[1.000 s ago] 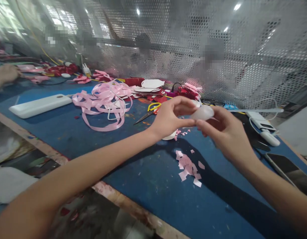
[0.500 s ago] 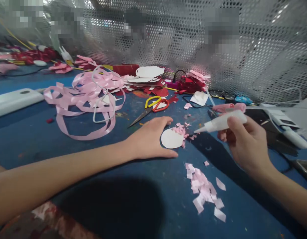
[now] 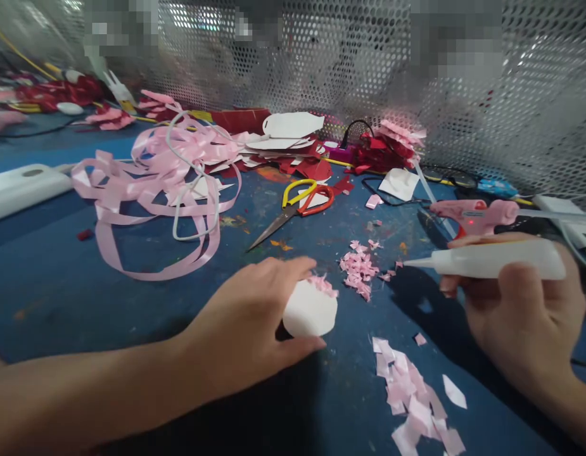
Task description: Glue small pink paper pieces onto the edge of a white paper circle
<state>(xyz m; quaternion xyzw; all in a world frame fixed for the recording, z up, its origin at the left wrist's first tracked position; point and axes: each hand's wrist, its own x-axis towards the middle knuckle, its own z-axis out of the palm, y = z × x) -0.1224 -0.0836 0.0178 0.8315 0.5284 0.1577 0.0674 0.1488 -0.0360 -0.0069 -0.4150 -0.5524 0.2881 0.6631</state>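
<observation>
My left hand (image 3: 268, 316) is curved around a white oval card (image 3: 312, 311), thumb at its near edge and fingers at its far edge. Pink ribbon bits (image 3: 322, 285) sit along the card's far right edge. In my right hand (image 3: 525, 316) is a white squeeze glue bottle (image 3: 499, 259), lying nearly level with its thin nozzle pointing left. Between the card and the nozzle lies a small heap of crumpled pink snippets (image 3: 359, 269). Closer to me are larger cut pink ribbon squares (image 3: 411, 392).
Scissors (image 3: 293, 206) with yellow and red handles lie behind the left hand. Looped pink ribbon (image 3: 154, 177) and a white cord spread at left. A pink glue gun (image 3: 483, 216) stands behind the bottle. White card shapes (image 3: 293, 125) are stacked before the perforated metal screen (image 3: 359, 69).
The left hand has drawn the white card toward me and left, away from the snippet heap, with some bits on its edge. The glue bottle has moved right and toward me.
</observation>
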